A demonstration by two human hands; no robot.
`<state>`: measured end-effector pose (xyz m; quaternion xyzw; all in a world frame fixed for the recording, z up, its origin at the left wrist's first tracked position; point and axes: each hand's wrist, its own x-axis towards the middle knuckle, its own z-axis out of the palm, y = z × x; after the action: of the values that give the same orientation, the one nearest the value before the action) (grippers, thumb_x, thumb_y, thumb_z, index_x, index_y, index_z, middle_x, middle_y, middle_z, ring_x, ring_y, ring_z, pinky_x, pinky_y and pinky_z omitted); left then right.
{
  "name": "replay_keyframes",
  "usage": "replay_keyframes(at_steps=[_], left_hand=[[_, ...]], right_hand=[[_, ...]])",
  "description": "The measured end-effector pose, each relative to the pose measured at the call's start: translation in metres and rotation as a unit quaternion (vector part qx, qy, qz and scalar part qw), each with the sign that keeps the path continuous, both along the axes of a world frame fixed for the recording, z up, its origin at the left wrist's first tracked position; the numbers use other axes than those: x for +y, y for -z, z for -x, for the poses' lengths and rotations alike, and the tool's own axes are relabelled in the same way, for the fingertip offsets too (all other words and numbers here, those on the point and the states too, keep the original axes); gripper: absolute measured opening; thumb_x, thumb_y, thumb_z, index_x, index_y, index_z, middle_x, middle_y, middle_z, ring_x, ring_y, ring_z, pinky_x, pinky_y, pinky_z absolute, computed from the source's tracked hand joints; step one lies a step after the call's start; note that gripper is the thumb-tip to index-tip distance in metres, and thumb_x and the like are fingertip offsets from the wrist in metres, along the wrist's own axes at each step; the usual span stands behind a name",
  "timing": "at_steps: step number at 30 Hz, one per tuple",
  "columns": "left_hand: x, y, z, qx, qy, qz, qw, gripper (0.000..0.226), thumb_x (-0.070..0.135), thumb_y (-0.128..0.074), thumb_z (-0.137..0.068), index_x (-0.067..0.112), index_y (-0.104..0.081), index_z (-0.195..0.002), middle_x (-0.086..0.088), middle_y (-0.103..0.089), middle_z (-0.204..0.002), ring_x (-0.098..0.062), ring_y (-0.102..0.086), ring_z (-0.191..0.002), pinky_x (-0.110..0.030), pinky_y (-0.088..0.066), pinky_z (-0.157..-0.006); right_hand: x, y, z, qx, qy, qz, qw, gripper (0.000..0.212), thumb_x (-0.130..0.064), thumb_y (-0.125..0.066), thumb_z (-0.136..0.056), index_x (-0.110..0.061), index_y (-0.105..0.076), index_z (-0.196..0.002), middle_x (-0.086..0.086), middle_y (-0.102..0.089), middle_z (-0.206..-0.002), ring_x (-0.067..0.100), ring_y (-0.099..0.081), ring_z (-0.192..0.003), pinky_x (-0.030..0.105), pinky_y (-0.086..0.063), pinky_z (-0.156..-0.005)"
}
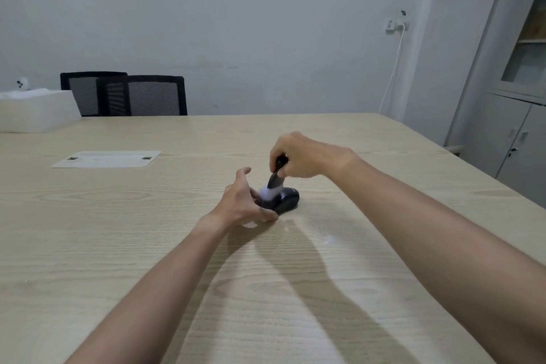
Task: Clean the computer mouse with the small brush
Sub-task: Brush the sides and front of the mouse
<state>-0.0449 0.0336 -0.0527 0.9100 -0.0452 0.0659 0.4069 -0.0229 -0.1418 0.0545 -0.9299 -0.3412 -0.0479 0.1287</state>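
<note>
A black computer mouse lies on the light wooden table, a little right of the middle. My left hand holds the mouse's near left side, thumb lifted, fingers against it. My right hand is closed around the black handle of a small brush, held almost upright. The brush's white bristles press on the top left of the mouse, and they look blurred. The far left part of the mouse is hidden by the bristles and my fingers.
A white cable cover plate is set in the table at the left. At the far left corner stands a white box. Two black mesh chairs stand behind the table. A grey cabinet is at the right.
</note>
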Motion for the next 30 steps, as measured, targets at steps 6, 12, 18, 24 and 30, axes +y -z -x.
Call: replay_keyframes(at_steps=[6, 12, 18, 24, 30], left_hand=[[0.000, -0.002, -0.003, 0.032, 0.017, -0.035, 0.999, 0.093, 0.039, -0.090, -0.056, 0.019, -0.047, -0.136, 0.003, -0.063, -0.099, -0.023, -0.055, -0.109, -0.032, -0.046, -0.087], [-0.003, -0.009, -0.004, 0.021, 0.038, -0.103, 0.994, 0.043, 0.030, -0.082, -0.061, 0.016, -0.074, -0.101, -0.006, -0.073, -0.096, -0.024, -0.063, -0.094, -0.037, -0.053, -0.081], [-0.002, -0.014, -0.009, 0.046, 0.059, -0.143, 0.987, 0.049, 0.017, -0.079, -0.071, 0.022, -0.068, -0.118, 0.001, -0.069, -0.109, -0.021, -0.060, -0.097, -0.030, -0.048, -0.084], [0.002, -0.017, -0.012, 0.080, 0.075, -0.163, 0.981, 0.065, 0.001, -0.065, -0.077, 0.026, -0.058, -0.136, -0.003, -0.059, -0.112, -0.019, -0.054, -0.100, -0.027, -0.043, -0.085], [0.002, -0.013, -0.016, 0.085, 0.061, -0.136, 0.985, 0.063, -0.004, -0.051, -0.082, 0.023, -0.053, -0.138, -0.007, -0.058, -0.115, -0.024, -0.055, -0.105, -0.029, -0.046, -0.086]], right_hand=[[-0.011, 0.013, -0.001, -0.010, 0.030, -0.011, 0.999, 0.013, -0.006, -0.071, -0.086, -0.010, -0.075, -0.097, 0.000, -0.066, -0.095, 0.023, -0.066, -0.091, 0.037, -0.057, -0.081], [-0.050, 0.008, -0.006, 0.051, 0.081, 0.015, 0.995, 0.017, -0.002, -0.074, -0.083, -0.015, -0.079, -0.094, -0.001, -0.070, -0.092, 0.016, -0.065, -0.086, 0.026, -0.053, -0.074], [-0.048, 0.036, 0.002, -0.009, 0.072, -0.106, 0.992, 0.016, -0.007, -0.072, -0.088, -0.007, -0.077, -0.102, 0.000, -0.065, -0.093, 0.004, -0.053, -0.074, 0.015, -0.038, -0.066], [-0.062, 0.019, 0.004, 0.062, 0.084, -0.073, 0.992, 0.017, -0.006, -0.074, -0.081, -0.015, -0.080, -0.095, -0.001, -0.071, -0.086, 0.005, -0.058, -0.071, 0.016, -0.043, -0.062], [-0.049, 0.031, 0.007, 0.023, 0.076, -0.076, 0.994, 0.014, -0.008, -0.073, -0.086, -0.012, -0.078, -0.098, -0.003, -0.065, -0.089, 0.009, -0.059, -0.077, 0.019, -0.045, -0.068]])
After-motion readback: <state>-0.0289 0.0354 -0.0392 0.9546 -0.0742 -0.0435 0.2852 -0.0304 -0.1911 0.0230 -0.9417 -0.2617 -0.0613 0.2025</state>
